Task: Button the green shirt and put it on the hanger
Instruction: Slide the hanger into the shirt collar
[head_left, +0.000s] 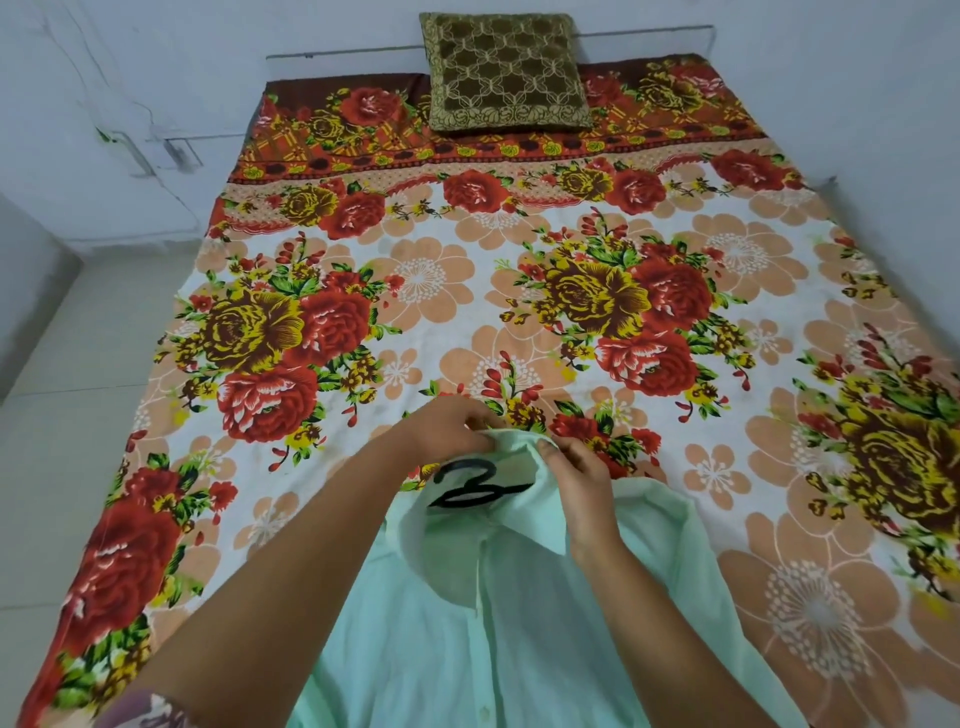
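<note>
A bed (519, 322) under a flowered sheet fills the room. On its near edge lies the green shirt (519, 649), front up, collar toward the far end and its placket closed where I can see it. A patterned cushion (504, 73) sits at the far end. The left hand (457, 426) and the right hand (576, 467) each pinch the collar. The black hanger (467, 486) hook pokes out between them.

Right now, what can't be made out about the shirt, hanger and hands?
Head view:
Hanger: only its black hook shows; the rest is hidden under the green shirt.
Hem and lower buttons: cut off by the bottom edge.
Whether the topmost button is fastened: too small, under the collar flaps.
Left hand, right hand: grip partly hidden by the collar.
</note>
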